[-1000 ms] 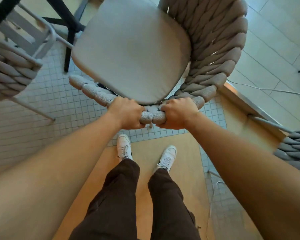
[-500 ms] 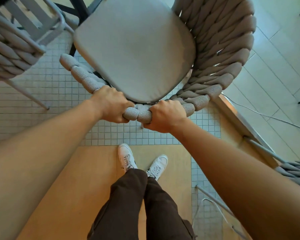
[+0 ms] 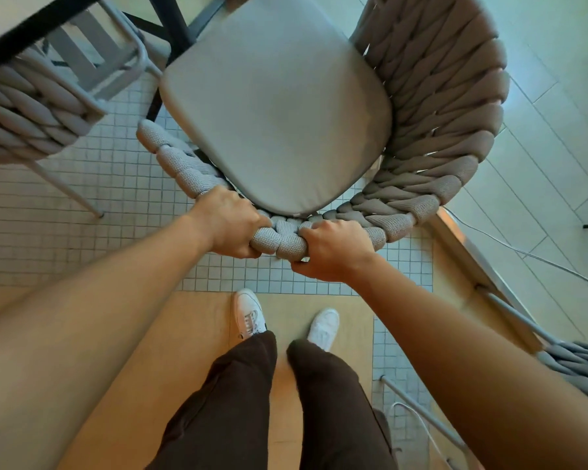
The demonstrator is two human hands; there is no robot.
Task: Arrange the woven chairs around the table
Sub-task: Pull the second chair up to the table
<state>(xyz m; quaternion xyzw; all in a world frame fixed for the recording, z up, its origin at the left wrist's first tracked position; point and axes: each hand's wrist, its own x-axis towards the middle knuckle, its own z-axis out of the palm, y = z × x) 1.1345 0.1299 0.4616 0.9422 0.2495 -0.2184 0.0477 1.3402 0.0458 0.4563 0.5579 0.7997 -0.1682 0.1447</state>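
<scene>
Overhead, both hands gripped the top rail of the woven chair (image 3: 431, 106) at the middle of its back. The left hand (image 3: 230, 222) was closed fully around the padded rail, fingers curled under it. The right hand (image 3: 333, 247) was closed the same way just beside it, thumb below the rail, with a short stretch of weave between the two fists. The chair stood directly ahead of the person's white shoes (image 3: 250, 313), its seat cushion (image 3: 275, 120) facing the dark table (image 3: 31, 23) edge at upper left. A second woven chair (image 3: 24, 113) sat to the left, partly under the table.

The step in hand appeared to be steering the chair toward the table. A wider grip would probably give better control of rotation. The push should stay level and slow, since the legs could catch on the small floor tiles (image 3: 65, 212). The table leg (image 3: 175, 28) stood near the front of the cushion and required clearance.
</scene>
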